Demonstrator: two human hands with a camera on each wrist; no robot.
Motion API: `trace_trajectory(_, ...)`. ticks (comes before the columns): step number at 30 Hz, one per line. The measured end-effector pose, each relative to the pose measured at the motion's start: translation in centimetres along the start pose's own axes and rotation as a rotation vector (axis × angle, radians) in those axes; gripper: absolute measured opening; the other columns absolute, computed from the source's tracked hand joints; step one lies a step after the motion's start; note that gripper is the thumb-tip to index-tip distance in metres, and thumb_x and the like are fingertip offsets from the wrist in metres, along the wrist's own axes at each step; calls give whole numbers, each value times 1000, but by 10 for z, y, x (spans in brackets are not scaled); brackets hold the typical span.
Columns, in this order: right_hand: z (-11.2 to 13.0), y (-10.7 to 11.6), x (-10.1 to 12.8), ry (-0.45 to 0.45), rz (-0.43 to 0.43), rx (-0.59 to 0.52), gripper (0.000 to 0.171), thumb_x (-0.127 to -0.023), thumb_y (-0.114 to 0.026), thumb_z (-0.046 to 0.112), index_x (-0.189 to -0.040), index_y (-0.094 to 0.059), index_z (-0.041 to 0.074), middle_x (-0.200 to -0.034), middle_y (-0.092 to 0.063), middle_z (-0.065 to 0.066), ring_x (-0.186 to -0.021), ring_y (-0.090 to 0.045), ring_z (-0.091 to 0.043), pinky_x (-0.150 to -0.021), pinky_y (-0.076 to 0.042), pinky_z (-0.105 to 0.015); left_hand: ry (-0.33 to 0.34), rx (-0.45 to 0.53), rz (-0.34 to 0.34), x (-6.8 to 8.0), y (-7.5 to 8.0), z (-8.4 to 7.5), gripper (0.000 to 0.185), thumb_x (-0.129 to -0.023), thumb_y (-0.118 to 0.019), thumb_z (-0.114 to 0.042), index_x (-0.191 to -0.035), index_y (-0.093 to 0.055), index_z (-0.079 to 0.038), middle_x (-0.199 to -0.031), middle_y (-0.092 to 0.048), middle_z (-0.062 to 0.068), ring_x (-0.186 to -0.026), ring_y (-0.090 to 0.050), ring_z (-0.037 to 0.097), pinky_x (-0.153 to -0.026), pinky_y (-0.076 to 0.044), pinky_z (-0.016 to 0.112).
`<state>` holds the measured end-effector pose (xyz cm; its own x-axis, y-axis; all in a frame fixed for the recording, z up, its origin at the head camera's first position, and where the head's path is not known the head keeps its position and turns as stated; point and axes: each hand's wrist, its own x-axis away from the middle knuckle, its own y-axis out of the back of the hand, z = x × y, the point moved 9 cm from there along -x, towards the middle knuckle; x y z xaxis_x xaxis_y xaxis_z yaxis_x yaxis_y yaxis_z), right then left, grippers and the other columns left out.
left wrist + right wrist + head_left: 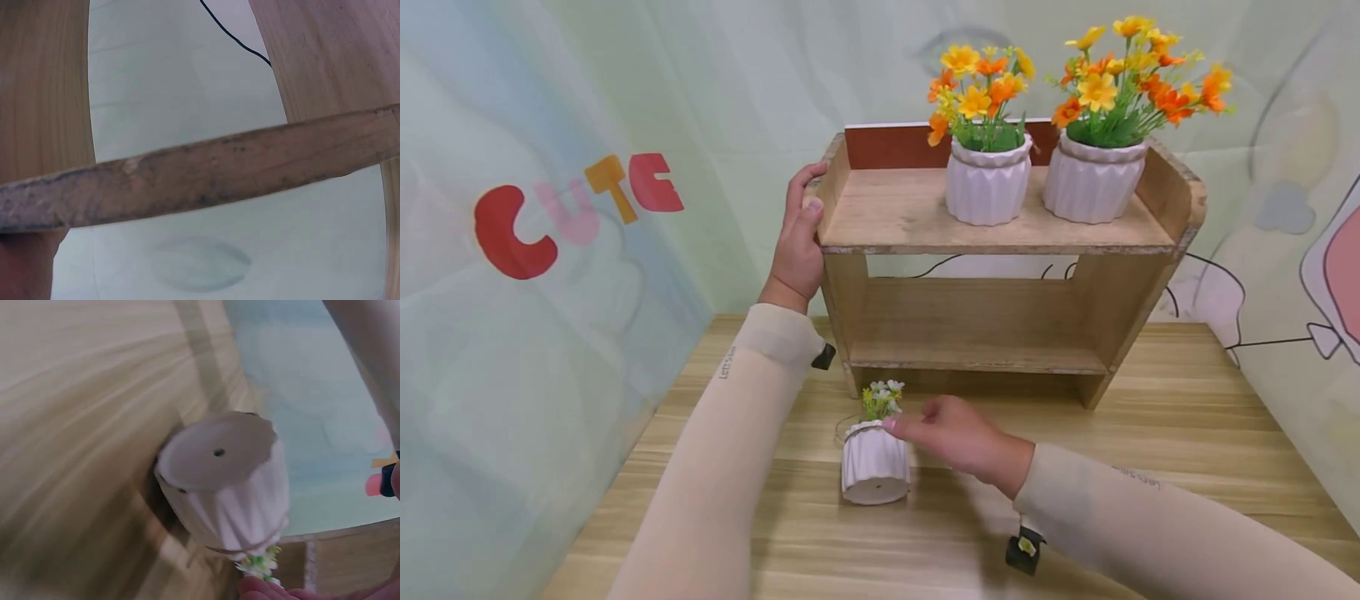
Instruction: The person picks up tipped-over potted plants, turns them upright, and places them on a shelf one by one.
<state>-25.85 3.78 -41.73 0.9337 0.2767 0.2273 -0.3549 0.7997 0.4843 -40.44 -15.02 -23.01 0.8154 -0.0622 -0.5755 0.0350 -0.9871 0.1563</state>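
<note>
Small white flowerpot (875, 462) with pale flowers lies tipped over on the table (1150, 433), just in front of the wooden shelf (1000, 225). In the head view its round base faces the viewer and its flowered top points toward the shelf, so its long axis runs from front to back across the table. The right arm reaches in from the lower right, the forearm low over the table, and the right hand (958, 435) lies beside the pot's top with its fingers stretched out and loose; the fingertips touch the rim by the flowers, gripping nothing. The left arm stretches forward and up, and the left hand (797, 233) is clamped on the left end of the shelf's upper board, thumb over the edge. Two white pots of orange flowers (1037, 125) stand upright, side by side, on the right half of that top board.

From the left wrist, the worn edge of the shelf board (206, 175) crosses the frame, with a bit of the hand at the lower left corner touching it.

From the right wrist, the pot (225, 481) shows its flat bottom with a drain hole, tilted, flowers pointing downward in the frame toward fingertips (262, 589) that meet the blossoms.
</note>
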Motion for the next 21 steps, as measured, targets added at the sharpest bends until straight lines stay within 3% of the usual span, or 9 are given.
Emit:
trace_trajectory(3, -3, -11, -3, 2, 26, -10, 62, -90, -77, 52, -103, -67, -8, -97, -68, -13, -88, -64, -25, -73, -55, -41, 5, -6, -5, 0, 1, 0, 55, -102, -31, -28, -156, -37, -18, -164, -30, 6, -145, -31, 24, -120, -23, 46)
trace_trajectory(4, -5, -15, -4, 0, 36, -14, 56, -90, -77, 52, -89, -64, -3, -85, -61, -7, -77, -58, -21, -65, -50, -37, 6, -7, -7, 0, 1, 0, 55, -102, -31, -28, -156, -37, -18, -164, -30, 6, -145, -31, 24, -120, -23, 46)
trace_trajectory(7, -10, -24, -7, -16, 57, -20, 56, -90, -77, 52, -71, -49, 7, -71, -41, 0, -65, -40, -16, -57, -35, -31, 9, -1, -7, 0, 1, 0, 55, -102, -31, -29, -156, -37, -18, -164, -30, 6, -144, -31, 24, -119, -24, 46)
trace_trajectory(11, -16, -30, -8, -41, 59, -27, 54, -90, -76, 52, -72, -50, 8, -74, -43, 0, -69, -41, -17, -59, -35, -31, 11, 11, 0, 1, -1, -1, 55, -102, -32, -28, -156, -37, -18, -164, -30, 6, -144, -32, 24, -119, -24, 45)
trace_trajectory(12, -18, -32, -8, -55, 71, -35, 56, -90, -76, 52, -68, -44, 13, -71, -35, 2, -66, -37, -16, -57, -32, -31, 9, 14, 1, 1, -1, -1, 54, -103, -32, -28, -156, -37, -18, -164, -30, 6, -144, -32, 24, -118, -24, 45)
trace_trajectory(15, -22, -40, -9, -73, 95, -41, 58, -90, -75, 54, -62, -41, 17, -67, -33, 4, -66, -36, -15, -57, -31, -30, 8, 8, -1, 1, -1, -2, 54, -103, -31, -28, -156, -37, -18, -164, -30, 6, -144, -31, 24, -119, -24, 45)
trace_trajectory(18, -24, -47, -9, -80, 117, -33, 59, -91, -73, 56, -57, -43, 17, -65, -36, 4, -66, -38, -15, -58, -33, -29, 6, 9, -2, 2, -1, -2, 54, -103, -30, -28, -156, -36, -18, -164, -29, 7, -144, -31, 25, -119, -24, 46)
trace_trajectory(21, -26, -52, -10, -80, 120, -25, 56, -91, -72, 58, -60, -56, 14, -69, -46, 2, -69, -44, -15, -61, -37, -28, 4, 11, 0, 1, -1, -1, 54, -104, -30, -29, -156, -36, -18, -164, -29, 6, -145, -31, 25, -119, -24, 46)
